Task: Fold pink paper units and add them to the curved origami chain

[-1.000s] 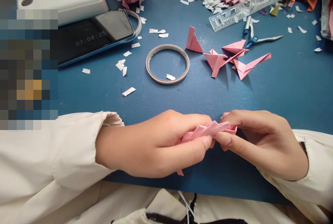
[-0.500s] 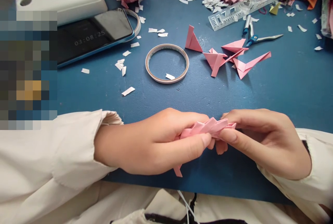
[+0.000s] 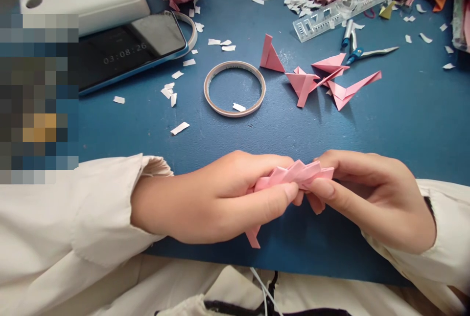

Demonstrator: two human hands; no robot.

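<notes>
Pinching pink strip (image 3: 293,175) nearside of tape ring (image 3: 235,114).
Your left hand (image 3: 223,198), right hand (image 3: 378,198) grip it; tail (image 3: 253,237) shows more, likely realigning.

Pink folded-paper strip (image 3: 296,173), its pointed pleats overlapping, pinched between your left hand (image 3: 223,201) and right hand (image 3: 378,198); pink paper (image 3: 253,238) protrudes below the left.
</notes>
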